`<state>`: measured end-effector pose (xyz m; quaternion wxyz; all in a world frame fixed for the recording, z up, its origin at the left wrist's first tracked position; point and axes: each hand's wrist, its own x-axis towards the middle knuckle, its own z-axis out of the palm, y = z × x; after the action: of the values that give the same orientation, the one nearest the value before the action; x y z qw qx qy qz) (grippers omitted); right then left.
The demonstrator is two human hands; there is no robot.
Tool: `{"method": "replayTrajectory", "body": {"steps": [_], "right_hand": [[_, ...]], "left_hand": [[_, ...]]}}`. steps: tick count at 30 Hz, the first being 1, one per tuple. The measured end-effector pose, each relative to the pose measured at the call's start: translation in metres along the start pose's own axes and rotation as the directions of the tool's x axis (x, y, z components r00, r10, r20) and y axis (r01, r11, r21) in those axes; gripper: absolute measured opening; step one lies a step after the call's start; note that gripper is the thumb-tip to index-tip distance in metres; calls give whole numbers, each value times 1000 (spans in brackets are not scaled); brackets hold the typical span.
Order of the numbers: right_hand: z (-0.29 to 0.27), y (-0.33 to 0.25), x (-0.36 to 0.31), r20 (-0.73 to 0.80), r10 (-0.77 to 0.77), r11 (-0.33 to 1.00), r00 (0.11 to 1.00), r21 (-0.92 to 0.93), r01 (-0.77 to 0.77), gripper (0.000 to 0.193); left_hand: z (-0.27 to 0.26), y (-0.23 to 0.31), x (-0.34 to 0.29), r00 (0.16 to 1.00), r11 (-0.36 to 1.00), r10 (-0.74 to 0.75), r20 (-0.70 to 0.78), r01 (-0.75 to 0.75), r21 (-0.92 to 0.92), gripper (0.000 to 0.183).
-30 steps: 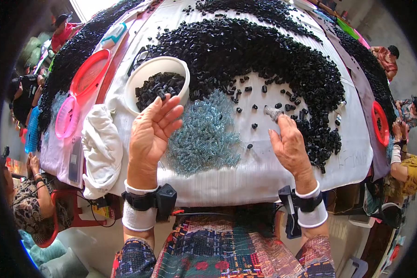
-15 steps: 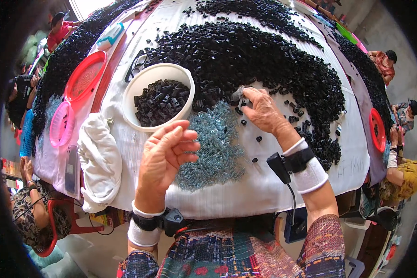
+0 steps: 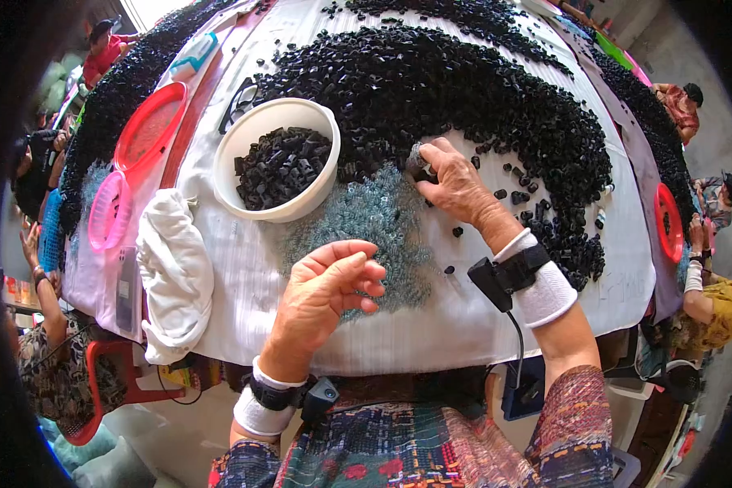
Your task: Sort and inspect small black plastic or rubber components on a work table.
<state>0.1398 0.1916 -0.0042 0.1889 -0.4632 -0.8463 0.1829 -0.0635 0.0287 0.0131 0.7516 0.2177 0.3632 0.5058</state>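
My left hand (image 3: 329,293) hovers over the near edge of a heap of small blue-grey pieces that look like coil springs (image 3: 382,220). Its thumb presses toward the curled index finger; anything pinched there is too small to make out. My right hand (image 3: 459,185) reaches to the front edge of a wide pile of small black plastic pieces (image 3: 431,89). Its thumb and fingers come together, a grey cover on a fingertip, and what they grip is hidden. A white bowl (image 3: 327,175) of longer black parts stands left of the springs.
A bundled white cloth (image 3: 175,276) lies at the left, near a phone (image 3: 128,293), a pink basket (image 3: 96,215) and a red tray (image 3: 120,146). Eyeglasses (image 3: 234,106) rest behind the bowl. Other people sit at both sides, and another red tray (image 3: 660,195) is at the right.
My left hand has moved right and a little nearer to me, over the springs. My right hand has shifted slightly and its fingers have drawn closer together at the black pile.
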Motion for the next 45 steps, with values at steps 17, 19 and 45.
{"method": "replayTrajectory", "body": {"steps": [17, 19, 45], "right_hand": [[-3, -4, -54, -29, -105, 991, 994, 81, 107, 21], [-6, -5, -69, -31, -131, 982, 991, 136, 134, 19], [-10, -32, -132, -80, -253, 955, 964, -183, 235, 26]], "left_hand": [[9, -22, 1, 976, 987, -120, 184, 97, 127, 46], [11, -20, -2, 975, 984, -123, 184, 96, 150, 45], [4, -39, -11, 926, 958, -265, 267, 221, 184, 34]]}}
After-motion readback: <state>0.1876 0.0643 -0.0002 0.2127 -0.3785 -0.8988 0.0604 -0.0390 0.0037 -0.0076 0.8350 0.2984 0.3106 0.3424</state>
